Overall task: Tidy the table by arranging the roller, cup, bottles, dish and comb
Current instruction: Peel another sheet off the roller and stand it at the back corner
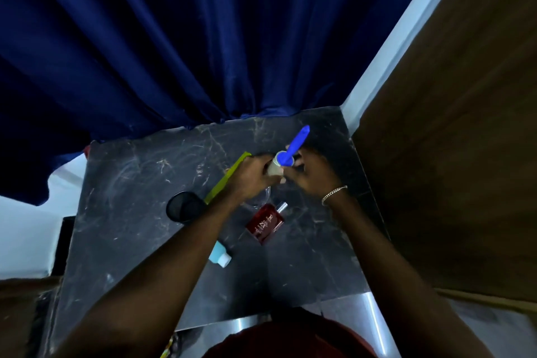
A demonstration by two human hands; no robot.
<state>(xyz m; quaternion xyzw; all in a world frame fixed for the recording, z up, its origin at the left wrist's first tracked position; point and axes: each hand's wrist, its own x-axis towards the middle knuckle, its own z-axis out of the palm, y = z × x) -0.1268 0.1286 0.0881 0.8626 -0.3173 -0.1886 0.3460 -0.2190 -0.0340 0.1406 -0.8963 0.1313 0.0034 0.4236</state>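
Both hands meet over the far middle of the dark marble table. My left hand grips the pale roll of the roller, whose blue handle points up and away. My right hand is closed around the same roll from the right side. A yellow-green comb lies flat under my left wrist. A clear glass dish shows partly beneath my hands. A dark red bottle lies on its side nearer me. A light blue bottle lies beside my left forearm. A black cup lies left of it.
A dark blue curtain hangs right behind the table's far edge. A wooden panel and a white wall strip close off the right side. A metal rim runs along the table's near right edge.
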